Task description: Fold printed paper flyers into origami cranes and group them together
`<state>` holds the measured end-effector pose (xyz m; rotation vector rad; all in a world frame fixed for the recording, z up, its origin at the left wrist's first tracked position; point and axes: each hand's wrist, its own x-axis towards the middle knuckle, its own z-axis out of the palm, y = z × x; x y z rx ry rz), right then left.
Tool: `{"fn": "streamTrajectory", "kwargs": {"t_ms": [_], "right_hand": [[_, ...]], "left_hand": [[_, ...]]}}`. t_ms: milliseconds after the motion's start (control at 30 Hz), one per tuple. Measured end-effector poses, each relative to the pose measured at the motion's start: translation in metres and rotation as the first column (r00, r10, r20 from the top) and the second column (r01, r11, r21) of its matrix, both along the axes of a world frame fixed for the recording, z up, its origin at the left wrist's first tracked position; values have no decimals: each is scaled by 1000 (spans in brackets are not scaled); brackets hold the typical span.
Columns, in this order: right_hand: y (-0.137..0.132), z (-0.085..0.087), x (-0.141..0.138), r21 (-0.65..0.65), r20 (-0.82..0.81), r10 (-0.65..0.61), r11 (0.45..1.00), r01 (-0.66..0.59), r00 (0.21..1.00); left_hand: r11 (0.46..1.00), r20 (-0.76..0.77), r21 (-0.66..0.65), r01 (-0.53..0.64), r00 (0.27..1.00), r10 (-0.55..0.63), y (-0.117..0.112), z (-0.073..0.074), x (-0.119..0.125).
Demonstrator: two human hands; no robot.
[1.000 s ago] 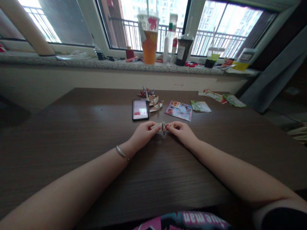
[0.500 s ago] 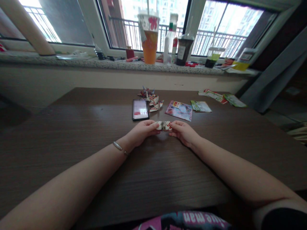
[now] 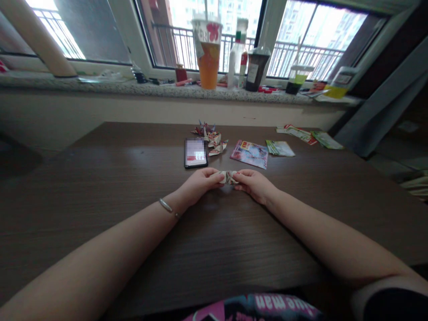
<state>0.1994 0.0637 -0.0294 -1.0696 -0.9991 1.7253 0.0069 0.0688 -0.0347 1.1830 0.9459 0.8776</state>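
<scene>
A small folded piece of printed paper (image 3: 228,177) is held between both hands above the brown table (image 3: 214,249). My left hand (image 3: 203,182) pinches its left end, thumb on top. At the right end, my right hand (image 3: 253,183) grips it between thumb and fingers. The fingers partly cover the paper, so its full shape is hidden. Just beyond my left hand lies a phone (image 3: 195,153) with a lit, blurred screen. Several folded paper figures (image 3: 216,142) are clustered behind and right of the phone.
A colourful booklet (image 3: 250,154) lies beyond my right hand, beside a stack of paper sheets (image 3: 281,148). Printed papers (image 3: 301,134) lie farther back at right. The windowsill (image 3: 160,90) holds a large orange drink cup (image 3: 209,62), bottles (image 3: 237,62) and a dark cup (image 3: 257,71).
The thumbs have shifted inward over the paper, and the two hands are slightly closer together. The folded paper's visible faces have changed a little. Things on the table have stayed put.
</scene>
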Motion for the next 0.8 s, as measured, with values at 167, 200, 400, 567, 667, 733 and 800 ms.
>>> {"fn": "streamTrajectory", "kwargs": {"t_ms": [167,200,400,567,667,733,800], "right_hand": [[2,3,2,-40,-3,49,998,-49,999],[3,2,3,-46,-12,60,997,-61,998],[8,2,7,-89,-36,109,990,-112,993],[9,7,5,-161,26,120,980,-114,992],[8,11,3,-183,69,135,976,-121,988],[8,13,3,-192,84,156,972,-138,984],[8,15,3,-205,100,180,966,-157,979]], "left_hand": [[998,61,-58,-1,998,5,1,3,1],[997,69,-72,10,998,-5,2,3,1],[991,96,-116,72,994,-61,5,6,-1],[978,69,-173,116,992,-105,9,3,-4],[963,51,-219,159,987,-151,11,3,-6],[958,44,-233,168,986,-163,11,5,-7],[956,18,-249,154,988,-155,11,7,-7]]}}
